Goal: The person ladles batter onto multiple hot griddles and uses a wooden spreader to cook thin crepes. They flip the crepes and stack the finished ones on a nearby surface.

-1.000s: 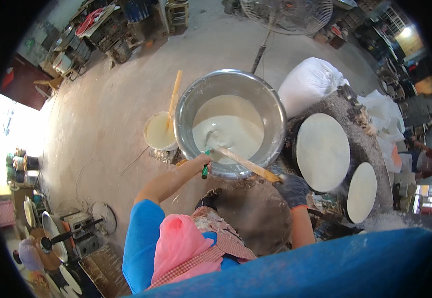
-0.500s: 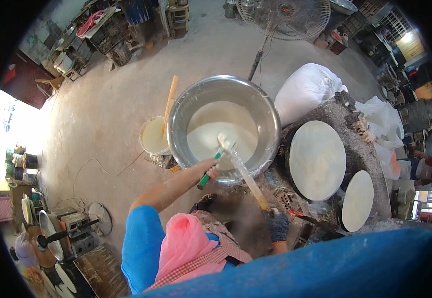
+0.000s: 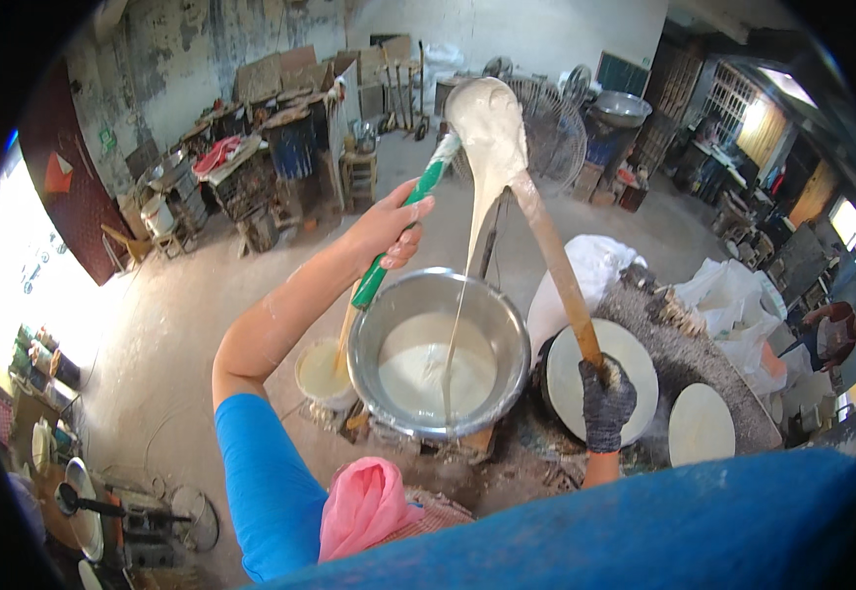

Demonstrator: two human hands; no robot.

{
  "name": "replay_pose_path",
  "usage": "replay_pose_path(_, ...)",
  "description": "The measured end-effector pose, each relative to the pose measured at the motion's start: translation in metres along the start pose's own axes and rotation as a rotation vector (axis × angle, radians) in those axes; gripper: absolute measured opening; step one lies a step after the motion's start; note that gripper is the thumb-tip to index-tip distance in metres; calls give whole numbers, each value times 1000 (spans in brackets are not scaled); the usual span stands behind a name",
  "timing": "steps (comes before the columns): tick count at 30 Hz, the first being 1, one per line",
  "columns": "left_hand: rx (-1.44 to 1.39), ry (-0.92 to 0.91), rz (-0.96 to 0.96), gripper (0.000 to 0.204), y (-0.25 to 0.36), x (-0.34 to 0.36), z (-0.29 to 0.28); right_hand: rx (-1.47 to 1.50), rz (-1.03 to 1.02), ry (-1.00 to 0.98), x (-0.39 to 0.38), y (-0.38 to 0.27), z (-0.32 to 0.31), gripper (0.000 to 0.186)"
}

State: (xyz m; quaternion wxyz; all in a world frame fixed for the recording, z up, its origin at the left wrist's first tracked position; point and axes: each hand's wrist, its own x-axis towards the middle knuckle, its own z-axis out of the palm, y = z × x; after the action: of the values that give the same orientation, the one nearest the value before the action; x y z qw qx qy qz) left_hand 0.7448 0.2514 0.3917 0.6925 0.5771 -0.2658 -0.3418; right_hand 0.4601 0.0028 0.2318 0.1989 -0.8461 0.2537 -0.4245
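Note:
My left hand is closed round the green-wrapped handle of a ladle, raised above a big metal pot. Thick white batter coats the ladle's bowl and hangs down in a long strand into the pot, where more pale batter lies. In a dark glove, my right hand grips the lower end of a wooden stick. The stick slants up to the ladle, and its upper end meets the batter there. Behind the right hand is a round white sheet on a griddle.
Left of the pot stands a small bucket of pale batter with a wooden handle in it. A full white sack is at the right, and a second round white sheet lies nearer. A standing fan is beyond the pot. Another person is far right.
Both hands have risen, lifting the ladle and the stick from over the pot to high above it. A batter strand now trails down. The view has tilted up toward the far wall.

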Motion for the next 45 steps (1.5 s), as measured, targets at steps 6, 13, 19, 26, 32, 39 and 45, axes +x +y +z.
replay_pose_path(6, -52, 21, -338, 47, -117, -19, -44, 621, 479, -346, -89, 27, 73, 18)
replay_pose_path(13, -497, -43, -687, 23, -200, -22, -78, 16, 336, -533, -160, 48, 41, 29)
replay_pose_path(19, -311, -142, -738, 23, -213, -11, -27, 195, 564, -496, -200, 69, 57, 27)
replay_pose_path(26, -303, -522, -766, 19, -187, 10, 72, -105, 698, -220, -248, 36, -63, 32)
replay_pose_path(32, -348, -775, -962, 18, -258, -14, 241, 165, 1071, -78, -330, 52, -156, 36)
replay_pose_path(39, -648, -812, -2021, 24, -426, -131, 461, -203, 1402, 144, -578, 12, -267, 40)
replay_pose_path(45, -404, -1383, -2056, 23, -478, -292, 680, -510, 1748, 834, -713, -67, -316, 38)
